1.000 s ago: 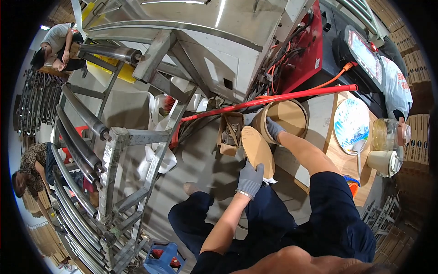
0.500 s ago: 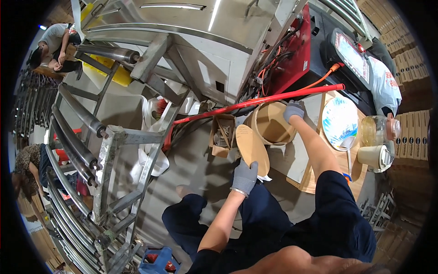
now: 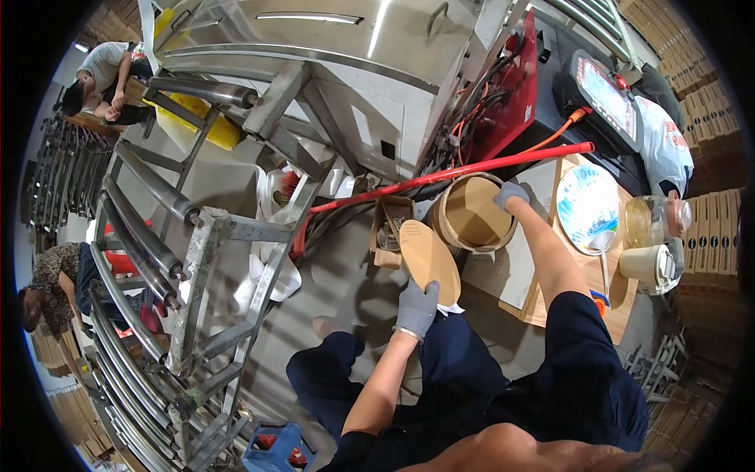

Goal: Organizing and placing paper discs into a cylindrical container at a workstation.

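A worker's gloved left hand gripped an oval-looking cardboard disc by its lower edge, thumb and fingers clamped on it, as the piece leaned up and away from the worker's dark trousers. The gloved right hand was at the far right rim of an open, round brown drum — whether its fingers were closed on that rim could not be told. The disc stood outside the drum, near its lower left side, with a small open cardboard box just to the left. A long red bar slanted past behind the drum. At right, a white-and-blue hand fan lay on a wooden board, near a clear jar and a cream-coloured cup. Dark metal rollers lined a frame at left, and two other people — one in a patterned top — were bent forward beyond it.
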Demonstrator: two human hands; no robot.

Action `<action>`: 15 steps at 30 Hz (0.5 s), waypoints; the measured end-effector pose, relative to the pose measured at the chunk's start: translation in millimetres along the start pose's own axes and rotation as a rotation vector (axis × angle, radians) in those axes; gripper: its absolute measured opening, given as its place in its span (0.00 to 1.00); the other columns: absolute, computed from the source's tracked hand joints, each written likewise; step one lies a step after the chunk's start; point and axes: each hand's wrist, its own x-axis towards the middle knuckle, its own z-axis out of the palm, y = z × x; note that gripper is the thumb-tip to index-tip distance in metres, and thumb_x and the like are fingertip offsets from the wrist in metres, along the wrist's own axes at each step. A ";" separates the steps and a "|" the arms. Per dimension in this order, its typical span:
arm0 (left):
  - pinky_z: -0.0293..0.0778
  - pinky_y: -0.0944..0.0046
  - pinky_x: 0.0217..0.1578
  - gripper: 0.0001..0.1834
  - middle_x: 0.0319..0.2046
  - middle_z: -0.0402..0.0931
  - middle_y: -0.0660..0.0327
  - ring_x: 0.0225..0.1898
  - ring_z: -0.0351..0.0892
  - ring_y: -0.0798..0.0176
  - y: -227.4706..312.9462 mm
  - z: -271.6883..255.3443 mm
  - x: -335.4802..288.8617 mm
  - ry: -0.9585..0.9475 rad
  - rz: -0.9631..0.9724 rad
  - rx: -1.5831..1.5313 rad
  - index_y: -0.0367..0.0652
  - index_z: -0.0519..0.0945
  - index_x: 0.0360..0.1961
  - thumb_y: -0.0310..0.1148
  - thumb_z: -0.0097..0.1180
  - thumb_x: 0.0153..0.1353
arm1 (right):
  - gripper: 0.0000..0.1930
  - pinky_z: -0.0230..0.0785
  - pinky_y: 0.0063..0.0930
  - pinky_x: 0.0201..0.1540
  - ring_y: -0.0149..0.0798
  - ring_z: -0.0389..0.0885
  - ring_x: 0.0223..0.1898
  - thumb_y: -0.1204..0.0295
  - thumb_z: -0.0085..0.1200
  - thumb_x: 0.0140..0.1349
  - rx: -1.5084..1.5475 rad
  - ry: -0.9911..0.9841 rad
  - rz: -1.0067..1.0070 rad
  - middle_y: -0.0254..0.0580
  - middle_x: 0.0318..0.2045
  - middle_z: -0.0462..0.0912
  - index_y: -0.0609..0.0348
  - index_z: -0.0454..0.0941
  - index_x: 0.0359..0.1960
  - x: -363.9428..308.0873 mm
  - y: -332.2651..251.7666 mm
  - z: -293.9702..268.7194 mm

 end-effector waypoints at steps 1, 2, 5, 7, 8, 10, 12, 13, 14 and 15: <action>0.67 0.57 0.35 0.19 0.29 0.70 0.42 0.35 0.70 0.45 0.2 0.7 -0.5 0.002 0.004 0.004 0.30 0.67 0.36 0.37 0.45 0.47 | 0.14 0.64 0.32 0.41 0.44 0.70 0.42 0.67 0.47 0.46 0.007 -0.022 -0.033 0.45 0.39 0.72 0.57 0.73 0.35 5.0 3.5 2.4; 0.67 0.57 0.35 0.19 0.29 0.70 0.42 0.35 0.70 0.45 1.3 1.7 -0.8 -0.001 0.012 0.004 0.30 0.67 0.36 0.37 0.45 0.47 | 0.14 0.64 0.32 0.41 0.44 0.70 0.42 0.67 0.47 0.46 0.010 -0.016 -0.029 0.45 0.39 0.72 0.57 0.73 0.35 10.0 5.0 5.5; 0.66 0.56 0.35 0.19 0.29 0.70 0.41 0.34 0.70 0.44 4.9 4.5 -2.2 -0.006 0.054 -0.009 0.29 0.67 0.35 0.37 0.45 0.47 | 0.18 0.64 0.34 0.42 0.47 0.70 0.41 0.61 0.47 0.45 0.007 -0.034 -0.133 0.50 0.37 0.72 0.61 0.72 0.36 14.5 7.7 7.7; 0.67 0.61 0.34 0.19 0.29 0.71 0.44 0.34 0.72 0.50 8.0 7.4 0.2 -0.045 0.078 0.141 0.29 0.67 0.35 0.36 0.47 0.47 | 0.17 0.65 0.33 0.40 0.47 0.71 0.40 0.63 0.47 0.45 -0.019 -0.005 -0.206 0.51 0.37 0.72 0.62 0.73 0.34 5.4 -0.1 1.1; 0.67 0.61 0.34 0.19 0.29 0.71 0.44 0.34 0.72 0.50 6.3 10.1 2.4 -0.048 0.085 0.142 0.29 0.67 0.35 0.36 0.47 0.47 | 0.17 0.65 0.33 0.40 0.47 0.71 0.40 0.63 0.47 0.45 -0.015 0.000 -0.202 0.51 0.37 0.72 0.62 0.73 0.34 4.9 -4.1 -3.1; 0.67 0.60 0.33 0.19 0.28 0.71 0.44 0.33 0.71 0.48 -0.4 13.4 6.2 -0.035 0.033 0.146 0.29 0.67 0.34 0.37 0.46 0.47 | 0.15 0.65 0.33 0.39 0.47 0.72 0.39 0.66 0.45 0.46 -0.196 -0.064 -0.346 0.52 0.35 0.73 0.61 0.73 0.34 -7.6 -23.4 -17.2; 0.67 0.60 0.33 0.19 0.28 0.71 0.43 0.33 0.71 0.48 1.4 16.7 3.5 -0.047 0.052 0.158 0.29 0.68 0.34 0.37 0.46 0.47 | 0.14 0.66 0.33 0.37 0.47 0.73 0.37 0.67 0.44 0.46 -0.073 -0.006 -0.270 0.52 0.34 0.73 0.61 0.73 0.33 -20.7 -19.1 -34.6; 0.67 0.60 0.33 0.19 0.28 0.71 0.43 0.33 0.71 0.48 7.2 23.5 3.4 -0.068 0.075 0.165 0.29 0.68 0.33 0.37 0.46 0.47 | 0.14 0.67 0.33 0.36 0.46 0.73 0.37 0.67 0.44 0.45 -0.162 0.018 -0.314 0.51 0.34 0.74 0.61 0.74 0.33 -7.8 -8.1 -42.3; 0.67 0.60 0.33 0.19 0.28 0.71 0.43 0.33 0.71 0.48 13.1 30.3 2.7 -0.091 0.097 0.162 0.29 0.68 0.33 0.37 0.46 0.47 | 0.14 0.67 0.34 0.35 0.45 0.73 0.36 0.67 0.44 0.44 -0.252 0.040 -0.355 0.49 0.34 0.74 0.61 0.74 0.33 1.0 7.9 -47.9; 0.66 0.58 0.34 0.19 0.27 0.70 0.41 0.33 0.70 0.45 6.8 19.9 -1.2 -0.063 0.097 0.166 0.28 0.67 0.32 0.37 0.45 0.47 | 0.14 0.68 0.33 0.33 0.45 0.74 0.34 0.67 0.44 0.44 -0.289 0.044 -0.392 0.49 0.31 0.75 0.61 0.74 0.32 -19.1 -10.1 -58.4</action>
